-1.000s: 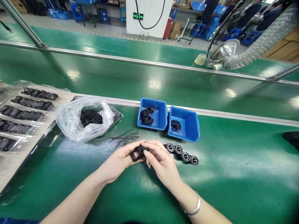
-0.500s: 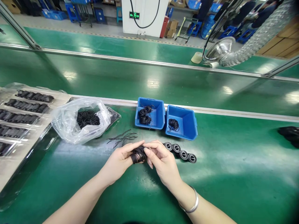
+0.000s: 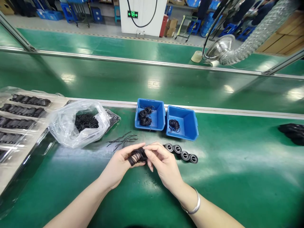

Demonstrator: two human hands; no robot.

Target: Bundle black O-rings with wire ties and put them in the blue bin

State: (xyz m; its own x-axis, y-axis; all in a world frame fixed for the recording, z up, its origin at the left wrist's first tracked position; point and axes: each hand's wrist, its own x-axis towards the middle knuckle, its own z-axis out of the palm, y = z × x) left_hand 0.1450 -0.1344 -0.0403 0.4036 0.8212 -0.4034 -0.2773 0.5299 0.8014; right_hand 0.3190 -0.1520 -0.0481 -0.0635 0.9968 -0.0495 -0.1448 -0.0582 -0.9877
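Above the green table, my left hand is closed around a bundle of thin black rings, some of them looped around its thumb. My right hand pinches the right end of the same bundle with thumb and fingertips, which partly hide it. Just beyond my hands lie several loose black strands. To the right of my right hand stands a short row of black round parts, each showing a ringed end with a slot.
Farther back are a left blue bin and a right blue bin, both holding bundles of black rings. A clear plastic bag of black rings sits left, beside trays of black parts. Dark objects lie far right. A flexible duct hangs upper right.
The ring bundle has turned slightly, and the loops around my left thumb look more spread. Both hands keep their hold. The whole view has shifted a little.
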